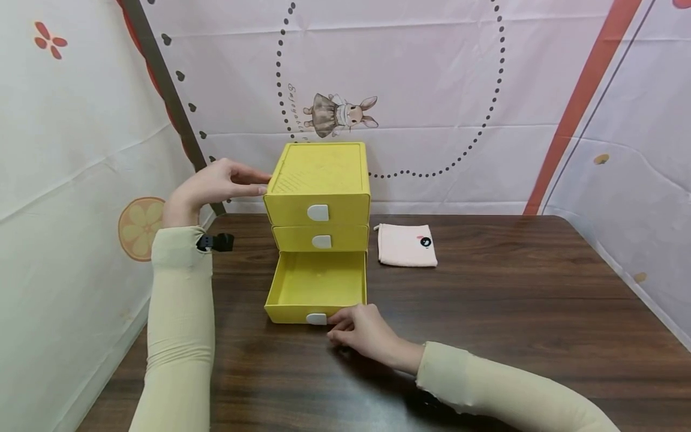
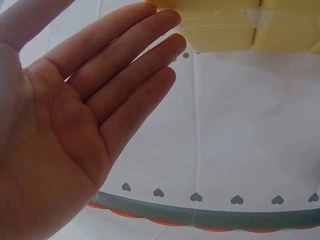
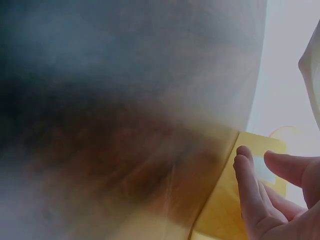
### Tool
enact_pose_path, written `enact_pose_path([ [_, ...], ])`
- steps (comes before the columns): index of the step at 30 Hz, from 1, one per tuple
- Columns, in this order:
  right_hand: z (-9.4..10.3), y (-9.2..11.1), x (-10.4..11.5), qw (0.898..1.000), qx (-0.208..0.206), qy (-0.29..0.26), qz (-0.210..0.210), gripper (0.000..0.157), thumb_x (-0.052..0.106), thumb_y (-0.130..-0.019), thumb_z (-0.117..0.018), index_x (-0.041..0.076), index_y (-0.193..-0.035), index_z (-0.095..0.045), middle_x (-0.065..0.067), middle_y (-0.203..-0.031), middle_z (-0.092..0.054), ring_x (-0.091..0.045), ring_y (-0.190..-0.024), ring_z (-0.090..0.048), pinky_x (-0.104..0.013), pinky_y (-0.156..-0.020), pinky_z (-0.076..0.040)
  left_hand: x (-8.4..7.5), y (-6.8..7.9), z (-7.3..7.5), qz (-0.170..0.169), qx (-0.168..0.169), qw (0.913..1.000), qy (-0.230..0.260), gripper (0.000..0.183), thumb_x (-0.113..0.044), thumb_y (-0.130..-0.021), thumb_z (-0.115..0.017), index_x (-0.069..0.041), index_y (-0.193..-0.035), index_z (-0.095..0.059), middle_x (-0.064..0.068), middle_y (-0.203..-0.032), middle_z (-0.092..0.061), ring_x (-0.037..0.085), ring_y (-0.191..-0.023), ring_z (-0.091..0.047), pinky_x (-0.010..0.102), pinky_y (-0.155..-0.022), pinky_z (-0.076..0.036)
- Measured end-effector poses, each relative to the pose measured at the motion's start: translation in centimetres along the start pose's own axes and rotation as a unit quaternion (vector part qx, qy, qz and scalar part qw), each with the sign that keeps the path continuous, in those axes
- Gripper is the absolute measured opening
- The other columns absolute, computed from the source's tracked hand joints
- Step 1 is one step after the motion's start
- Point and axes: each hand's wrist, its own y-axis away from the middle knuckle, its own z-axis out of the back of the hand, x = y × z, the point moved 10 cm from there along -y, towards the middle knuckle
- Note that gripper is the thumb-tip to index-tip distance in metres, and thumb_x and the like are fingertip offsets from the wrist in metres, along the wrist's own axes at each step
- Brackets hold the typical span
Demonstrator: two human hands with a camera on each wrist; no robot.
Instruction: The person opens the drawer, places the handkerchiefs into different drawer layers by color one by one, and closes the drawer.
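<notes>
A yellow three-tier drawer unit [image 1: 324,168] with white tab handles stands on the table; its bottom drawer [image 1: 318,285] is pulled out, showing a bare inside. At the unit's upper left edge is my left hand [image 1: 216,183], its fingers straight and fingertips right at the side wall. The left wrist view shows that palm [image 2: 60,125] with nothing in it. My right hand [image 1: 367,336] is at the front right of the bottom drawer, fingertips beside its white handle [image 1: 316,319]. In the right wrist view, thumb and fingers [image 3: 250,185] stand apart.
A small pale pink pouch [image 1: 406,246] with a dark round mark lies right of the drawer unit on the dark wooden table [image 1: 513,300]. Printed fabric [image 1: 421,90] hangs behind and along both sides. A blurred surface fills much of the right wrist view.
</notes>
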Motion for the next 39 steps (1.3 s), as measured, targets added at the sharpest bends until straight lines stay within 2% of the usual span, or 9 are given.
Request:
enact_pose_path([
  [12, 2.2, 1.3, 0.1, 1.000, -0.012, 0.013, 0.000, 0.014, 0.016, -0.085, -0.070, 0.006, -0.094, -0.073, -0.001, -0.081, -0.074, -0.006, -0.067, -0.067, -0.019, -0.064, -0.052, 0.0, 0.0, 0.0, -0.001, 0.001, 1.0000, 0.001, 0.046, -0.046, -0.086, -0.066, -0.021, -0.124, -0.065, 0.005, -0.125, -0.064, 0.021, -0.111, -0.060, 0.046, -0.092, -0.048],
  [26, 6.3, 2.9, -1.0, 0.996, -0.076, 0.050, 0.018, 0.006, 0.018, -0.082, -0.075, 0.013, -0.085, -0.074, 0.007, -0.077, -0.073, -0.003, -0.067, -0.066, -0.019, -0.063, -0.051, -0.1, 0.0, -0.1, 0.002, 0.001, 1.0000, 0.005, 0.047, -0.048, -0.085, -0.067, -0.023, -0.124, -0.065, 0.004, -0.124, -0.064, 0.020, -0.111, -0.060, 0.047, -0.092, -0.048],
  [33, 9.0, 3.1, -2.3, 0.990, -0.116, 0.074, 0.004, 0.005, 0.016, -0.082, -0.075, 0.015, -0.086, -0.073, 0.007, -0.077, -0.073, -0.003, -0.065, -0.064, -0.019, -0.061, -0.051, -0.1, 0.1, 0.0, 0.000, -0.003, 1.0000, 0.005, 0.046, -0.047, -0.086, -0.066, -0.022, -0.124, -0.065, 0.005, -0.124, -0.064, 0.020, -0.110, -0.060, 0.046, -0.091, -0.048],
  [39, 11.1, 2.7, -4.8, 0.987, -0.126, 0.089, -0.035, 0.009, 0.016, -0.082, -0.074, 0.011, -0.089, -0.073, 0.003, -0.078, -0.073, -0.005, -0.064, -0.065, -0.021, -0.060, -0.051, 0.2, 0.0, -0.1, -0.008, -0.004, 0.9999, 0.006, 0.046, -0.046, -0.086, -0.066, -0.021, -0.124, -0.065, 0.004, -0.123, -0.065, 0.019, -0.110, -0.061, 0.046, -0.092, -0.048],
])
